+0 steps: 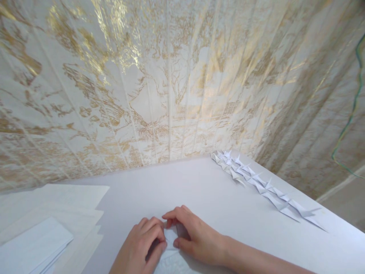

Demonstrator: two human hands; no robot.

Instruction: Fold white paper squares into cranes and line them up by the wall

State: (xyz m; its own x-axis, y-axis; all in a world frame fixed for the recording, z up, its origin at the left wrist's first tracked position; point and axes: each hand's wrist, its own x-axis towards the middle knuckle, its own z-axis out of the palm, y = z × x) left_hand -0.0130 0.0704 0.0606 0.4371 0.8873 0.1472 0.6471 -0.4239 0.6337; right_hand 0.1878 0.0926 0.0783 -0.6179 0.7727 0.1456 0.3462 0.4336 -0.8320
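A small folded piece of white paper [171,236] lies between my two hands at the near edge of the view. My left hand [144,243] has its fingers curled, with thumb and fingertips closed on the paper's left side. From the right, my right hand [196,236] arches over it, the thumb on its lower right and the fingertips at its top. Both hands partly cover the paper, so its full shape is hidden. Beneath it, a pale, textured surface [176,264] shows at the bottom of the view.
Folded white paper cranes [256,182] stand in rows along the table's right side. At the left are several loose paper sheets [85,201] with a folded white stack [37,243] on top. Behind the white table [159,182] rises a gold-patterned wall covering [171,95]. A green cord [353,102] hangs at right.
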